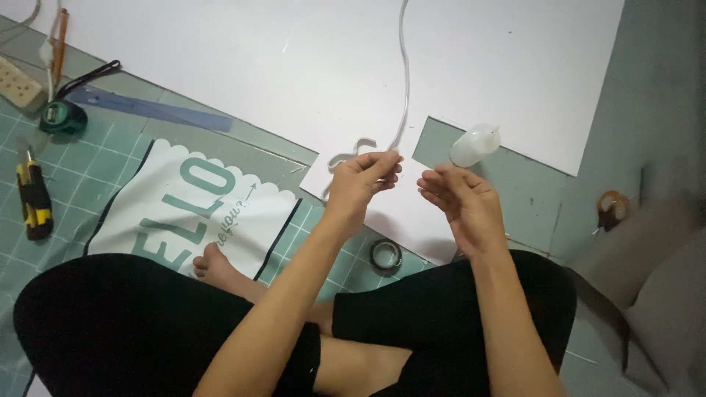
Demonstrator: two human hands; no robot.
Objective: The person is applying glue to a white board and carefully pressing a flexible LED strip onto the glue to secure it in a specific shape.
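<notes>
Head cam, looks down, close on lap

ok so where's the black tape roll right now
In the head view the black tape roll lies on the green cutting mat, just below the white board, between the person's forearms and near the right knee.

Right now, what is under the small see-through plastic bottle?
The small see-through plastic bottle lies at the notch cut in the big white board, with the green cutting mat beneath. The right hand hides whatever is just below it.
</notes>
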